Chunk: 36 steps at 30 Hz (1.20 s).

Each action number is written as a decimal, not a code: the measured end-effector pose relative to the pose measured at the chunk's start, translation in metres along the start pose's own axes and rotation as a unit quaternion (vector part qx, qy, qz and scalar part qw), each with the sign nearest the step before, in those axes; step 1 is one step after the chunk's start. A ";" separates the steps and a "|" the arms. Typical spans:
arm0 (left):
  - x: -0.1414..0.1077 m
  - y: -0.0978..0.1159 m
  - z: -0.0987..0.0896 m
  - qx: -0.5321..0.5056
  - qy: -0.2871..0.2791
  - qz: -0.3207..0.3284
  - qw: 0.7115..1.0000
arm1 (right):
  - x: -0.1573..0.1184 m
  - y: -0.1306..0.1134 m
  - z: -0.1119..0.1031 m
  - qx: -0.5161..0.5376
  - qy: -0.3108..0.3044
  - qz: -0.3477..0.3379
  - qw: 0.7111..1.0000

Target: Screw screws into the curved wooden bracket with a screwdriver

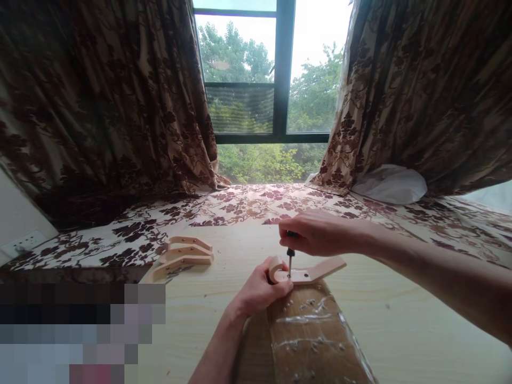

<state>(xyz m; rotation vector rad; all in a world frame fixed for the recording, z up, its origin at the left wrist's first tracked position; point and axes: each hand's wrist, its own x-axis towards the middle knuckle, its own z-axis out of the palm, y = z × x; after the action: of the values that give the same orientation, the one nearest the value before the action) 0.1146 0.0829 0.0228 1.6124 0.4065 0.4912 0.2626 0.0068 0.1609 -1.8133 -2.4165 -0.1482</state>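
Observation:
My right hand point(314, 232) is wrapped around the dark handle of a screwdriver point(290, 262), which stands nearly upright. Its tip meets the pale wooden hook point(320, 271) close to the curled end, at a screw spot too small to make out fully. A dark hole shows farther right along the hook. With fingers and thumb, my left hand point(262, 290) grips the hook's curled left end. Beneath the hook is the far end of a brown wooden board point(308, 341), partly covered in clear plastic wrap, with several small screws or bits of metal on it.
Several more wooden hooks point(192, 260) lie on the left of the pale wooden tabletop point(416, 325), with small loose screws point(178, 272) by them. Behind is a flower-patterned cloth ledge point(256, 205) under a window. A white plastic bag point(392, 184) rests at the right.

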 end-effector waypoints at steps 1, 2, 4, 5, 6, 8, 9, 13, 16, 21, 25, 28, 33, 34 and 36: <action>0.000 0.000 0.000 0.000 0.000 -0.001 1.000 | 0.001 0.000 0.000 0.000 0.001 0.005 1.000; 0.000 0.000 0.000 -0.001 0.000 -0.001 1.000 | 0.001 0.000 0.000 -0.001 0.001 0.007 1.000; 0.000 -0.001 0.000 -0.003 -0.001 -0.002 1.000 | 0.001 0.001 -0.002 -0.007 0.001 0.004 1.000; 0.000 -0.001 0.000 -0.004 -0.002 -0.002 1.000 | 0.001 0.002 -0.003 -0.012 0.002 0.000 1.000; 0.000 -0.001 0.000 -0.006 -0.003 -0.003 1.000 | 0.000 0.003 -0.004 -0.016 0.003 -0.008 1.000; 0.000 -0.001 0.000 -0.007 -0.004 -0.004 1.000 | -0.001 0.003 -0.005 -0.022 0.003 -0.024 0.999; 0.000 -0.001 0.000 -0.008 -0.004 -0.005 1.000 | -0.002 0.004 -0.005 -0.022 0.002 -0.026 0.999; 0.001 -0.001 0.000 -0.007 -0.002 -0.004 1.000 | -0.001 0.002 -0.002 -0.017 -0.004 0.008 1.000; 0.000 -0.001 0.000 -0.005 0.000 -0.007 1.000 | 0.002 0.001 -0.002 -0.017 -0.005 0.017 1.000; -0.001 0.001 0.001 0.000 0.001 -0.013 1.000 | -0.008 0.005 -0.015 0.005 -0.075 0.009 0.997; -0.002 0.000 0.000 0.002 -0.006 -0.017 1.000 | -0.037 0.013 -0.012 -0.006 -0.107 0.044 0.993; -0.001 -0.002 -0.002 0.000 -0.013 -0.017 1.000 | -0.063 0.016 0.012 0.054 -0.021 0.062 0.996; 0.000 -0.002 -0.002 -0.006 -0.024 -0.021 0.999 | -0.090 0.015 0.055 0.149 0.044 0.112 0.981; 0.000 -0.001 -0.002 -0.004 -0.024 -0.022 0.999 | -0.091 0.014 0.059 0.146 0.053 0.115 0.981; 0.000 0.000 -0.002 0.001 -0.024 -0.024 0.999 | -0.090 0.013 0.060 0.124 0.055 0.101 0.986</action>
<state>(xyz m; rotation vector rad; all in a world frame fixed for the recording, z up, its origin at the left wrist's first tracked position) 0.1138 0.0848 0.0225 1.6096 0.4079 0.4144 0.2982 -0.0662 0.0879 -1.8644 -2.0584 0.0676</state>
